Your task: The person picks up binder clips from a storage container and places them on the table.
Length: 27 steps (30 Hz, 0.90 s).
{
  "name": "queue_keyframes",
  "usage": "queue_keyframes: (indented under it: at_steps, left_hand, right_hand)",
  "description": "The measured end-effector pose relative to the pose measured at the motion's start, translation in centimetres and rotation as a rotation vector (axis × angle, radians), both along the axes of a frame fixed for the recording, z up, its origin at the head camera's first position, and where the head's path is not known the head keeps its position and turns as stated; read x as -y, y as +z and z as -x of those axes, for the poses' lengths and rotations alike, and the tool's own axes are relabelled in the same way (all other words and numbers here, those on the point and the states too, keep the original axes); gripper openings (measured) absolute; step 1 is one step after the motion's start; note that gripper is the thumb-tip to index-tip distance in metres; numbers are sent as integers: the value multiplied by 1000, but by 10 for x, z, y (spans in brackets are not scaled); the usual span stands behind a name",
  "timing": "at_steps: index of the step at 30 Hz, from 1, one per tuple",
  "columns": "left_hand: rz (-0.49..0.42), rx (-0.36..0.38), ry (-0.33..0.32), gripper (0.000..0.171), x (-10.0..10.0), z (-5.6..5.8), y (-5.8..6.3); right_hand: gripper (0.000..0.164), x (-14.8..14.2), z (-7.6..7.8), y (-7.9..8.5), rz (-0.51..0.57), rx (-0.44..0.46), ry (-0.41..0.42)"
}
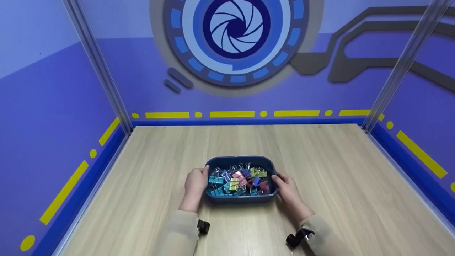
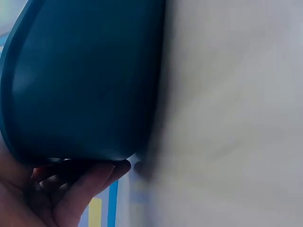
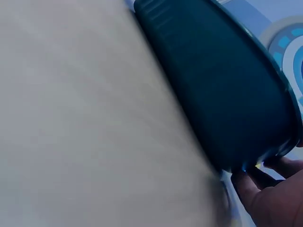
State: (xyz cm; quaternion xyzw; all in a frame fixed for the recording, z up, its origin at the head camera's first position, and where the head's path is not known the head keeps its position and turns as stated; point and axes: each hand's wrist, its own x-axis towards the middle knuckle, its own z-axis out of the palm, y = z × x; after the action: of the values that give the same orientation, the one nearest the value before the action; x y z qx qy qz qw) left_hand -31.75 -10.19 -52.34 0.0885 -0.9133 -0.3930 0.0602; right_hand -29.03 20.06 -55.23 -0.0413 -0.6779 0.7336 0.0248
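A dark blue rectangular bin (image 1: 241, 200) with rounded corners is at the middle of the table, full of binder clips (image 1: 239, 178) in teal, yellow, pink, blue and dark red. My left hand (image 1: 196, 183) grips its left end, thumb at the rim and fingers curled against the outer wall. At the opposite end my right hand (image 1: 288, 190) holds it the same way, thumb over the rim. In the left wrist view the bin's side (image 2: 90, 85) hides part of the fingers. The right wrist view shows fingertips (image 3: 244, 187) pressed under the bin's end.
The wood-grain table (image 1: 160, 149) runs back to a purple-blue wall panel (image 1: 121, 78) with yellow dashes. Similar panels rise at left and right, joined by metal corner posts (image 1: 103, 71). A black wrist camera (image 1: 203, 227) sits on the left sleeve, another (image 1: 296, 239) on the right.
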Motion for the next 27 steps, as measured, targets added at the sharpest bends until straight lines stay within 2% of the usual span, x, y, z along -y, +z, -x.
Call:
queue_keyframes:
  at_steps: [7, 12, 15, 21, 27]
  left_hand:
    - [-24, -15, -20, 43, -9, -3, -2]
    - [-2, -30, -66, 39, -7, -6, -1]
    - [91, -32, -100, 40, -6, -9, 3]
    - [400, -113, -120, 35, -7, -15, 10]
    - [491, -199, -119, 26, -9, -16, 7]
  right_hand:
    - [42, -9, -1, -5, -38, 11, -61]
    - [43, -9, 0, -7, -53, -1, -45]
    - [43, -10, 0, -7, -66, -13, -39]
    - [44, -10, 0, -7, -84, -12, -34]
    - [44, -10, -1, -7, -117, -17, -43]
